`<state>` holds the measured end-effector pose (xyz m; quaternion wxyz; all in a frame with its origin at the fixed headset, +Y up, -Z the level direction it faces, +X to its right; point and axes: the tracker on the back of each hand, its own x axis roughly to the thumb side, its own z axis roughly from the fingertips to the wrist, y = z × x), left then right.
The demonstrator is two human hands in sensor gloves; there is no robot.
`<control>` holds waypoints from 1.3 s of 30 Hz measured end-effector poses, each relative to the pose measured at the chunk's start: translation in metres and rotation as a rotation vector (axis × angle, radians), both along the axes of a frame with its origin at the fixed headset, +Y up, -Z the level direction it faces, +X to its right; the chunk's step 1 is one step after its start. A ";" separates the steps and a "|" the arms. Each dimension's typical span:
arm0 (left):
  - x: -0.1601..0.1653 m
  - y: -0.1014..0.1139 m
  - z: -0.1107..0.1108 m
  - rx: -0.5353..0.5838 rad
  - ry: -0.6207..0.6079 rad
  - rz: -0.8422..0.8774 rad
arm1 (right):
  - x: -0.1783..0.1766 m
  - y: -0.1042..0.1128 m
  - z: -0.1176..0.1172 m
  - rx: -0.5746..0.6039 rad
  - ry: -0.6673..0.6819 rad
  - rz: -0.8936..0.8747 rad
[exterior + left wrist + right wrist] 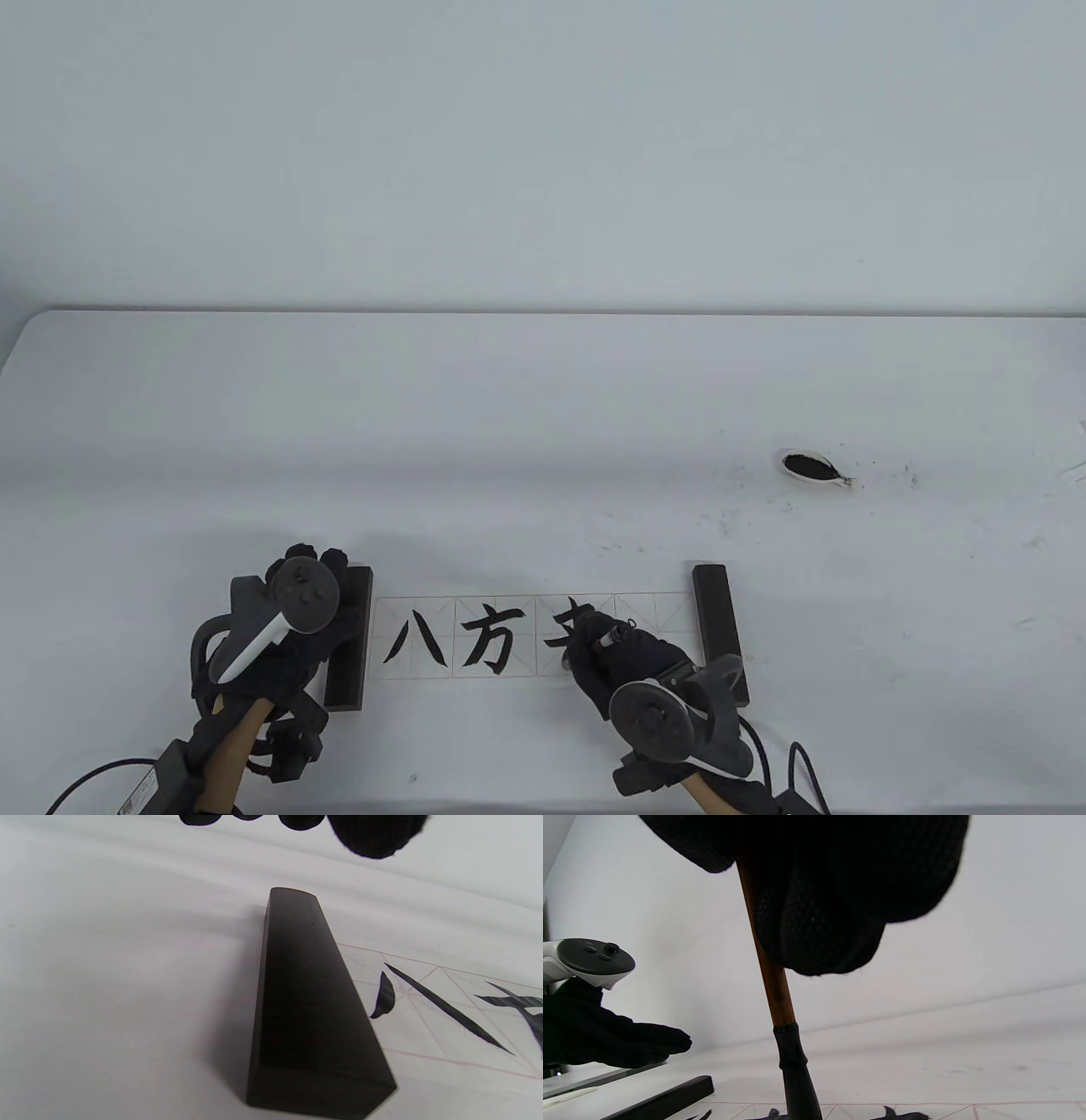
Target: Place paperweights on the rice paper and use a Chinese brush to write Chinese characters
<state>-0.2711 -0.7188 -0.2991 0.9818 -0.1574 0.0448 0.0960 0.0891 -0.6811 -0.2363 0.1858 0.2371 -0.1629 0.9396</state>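
Table view only: the whole strip of rice paper with its red grid, two finished characters, a third one partly hidden under the right hand, and the ink dish far to the right.
Left wrist view only: the left paperweight from close, a dark bar lying over the left end of the paper; the fingertips hang above its far end and do not touch it here.
Right wrist view only: the brush stands nearly upright, brown handle, black ferrule, its wet tip on the paper among fresh strokes.
Surface: white, with small ink spots around the dish; the paper lies near the front edge.
Room: a plain white wall behind the surface.
Paperweights: the left one at the left end of the paper, the right paperweight at the right end, both across the strip.
Right grip: fingers curled closely around the brush handle, holding it over the third square.
Left grip: the left hand is above the left paperweight, fingers rather straight and loose, holding nothing; contact I cannot tell.
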 end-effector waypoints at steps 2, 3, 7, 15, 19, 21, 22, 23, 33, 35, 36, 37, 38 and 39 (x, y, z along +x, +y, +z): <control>0.000 0.000 0.000 0.000 0.000 0.000 | 0.002 0.000 -0.001 -0.041 0.016 -0.066; 0.000 0.000 0.000 0.000 0.000 0.000 | 0.005 0.001 -0.002 -0.061 0.015 -0.115; 0.000 0.000 0.000 -0.002 0.001 0.002 | 0.021 0.007 -0.006 -0.063 -0.032 -0.191; 0.000 -0.001 0.000 -0.010 0.000 0.001 | 0.035 0.006 -0.014 -0.083 -0.093 -0.116; 0.000 -0.001 0.000 -0.010 0.000 0.001 | 0.032 0.003 -0.015 -0.100 -0.089 -0.074; 0.000 -0.001 0.000 -0.010 0.000 0.001 | 0.031 0.003 -0.015 -0.106 -0.100 -0.029; 0.000 -0.001 0.000 -0.010 0.000 0.001 | 0.031 0.004 -0.015 -0.111 -0.105 -0.006; 0.000 -0.001 0.000 -0.010 0.000 0.001 | 0.031 0.004 -0.015 -0.115 -0.105 0.003; 0.000 -0.001 0.000 -0.010 0.000 0.001 | 0.042 0.017 -0.014 -0.199 -0.134 0.043; 0.000 -0.001 0.000 -0.010 0.000 0.001 | 0.046 0.022 -0.014 -0.218 -0.142 0.054; 0.000 -0.001 0.000 -0.010 0.000 0.001 | 0.049 0.024 -0.013 -0.220 -0.145 0.058; 0.000 -0.001 0.000 -0.010 0.000 0.001 | 0.053 0.030 -0.011 -0.221 -0.154 0.058; 0.000 -0.001 0.000 -0.010 0.000 0.001 | 0.057 0.033 -0.010 -0.220 -0.159 0.052; 0.000 -0.001 0.000 -0.013 0.005 0.002 | 0.062 0.039 -0.008 -0.201 -0.166 0.028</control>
